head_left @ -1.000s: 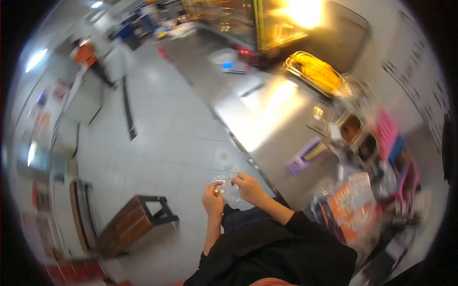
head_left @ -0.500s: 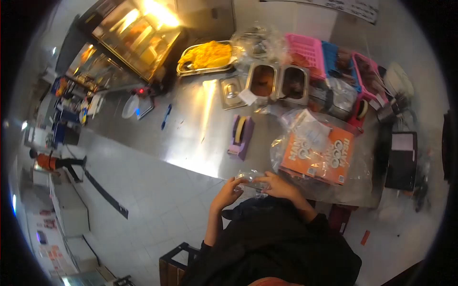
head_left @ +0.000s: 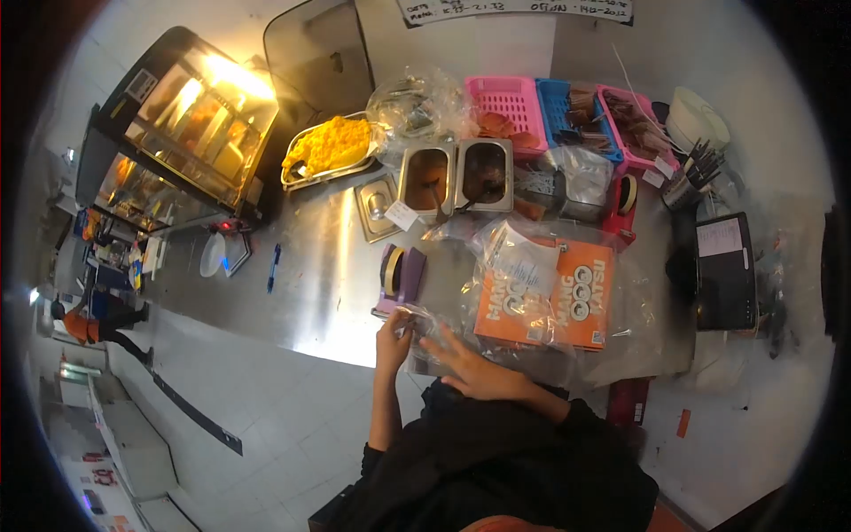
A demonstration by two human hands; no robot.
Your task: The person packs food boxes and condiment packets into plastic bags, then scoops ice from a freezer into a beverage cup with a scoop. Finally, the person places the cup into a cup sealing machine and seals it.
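Note:
My left hand (head_left: 391,343) is closed in a pinch on a crumpled piece of clear plastic (head_left: 427,326) by the counter's front edge. Its fingertips come close to the front end of a purple tape dispenser (head_left: 406,282), which carries a roll of yellowish tape. Fingers apart, my right hand (head_left: 481,372) lies over the near side of the plastic, palm down. Whether it touches the plastic, I cannot tell. To its upper right sits a stack of orange printed packaging (head_left: 581,306) inside clear plastic, a white paper on top.
Behind stand two metal sauce pans (head_left: 484,176), a metal lid (head_left: 377,206), a tray of yellow food (head_left: 330,149), and pink (head_left: 505,105) and blue baskets (head_left: 558,99). A blue pen (head_left: 274,269) and a lit warming cabinet (head_left: 195,124) are left. A tablet (head_left: 722,284) is right. Another person (head_left: 84,328) stands far left.
Both hands have moved from in front of my body onto the counter edge with the plastic. My right hand has let go and spread its fingers. The camera view has shifted.

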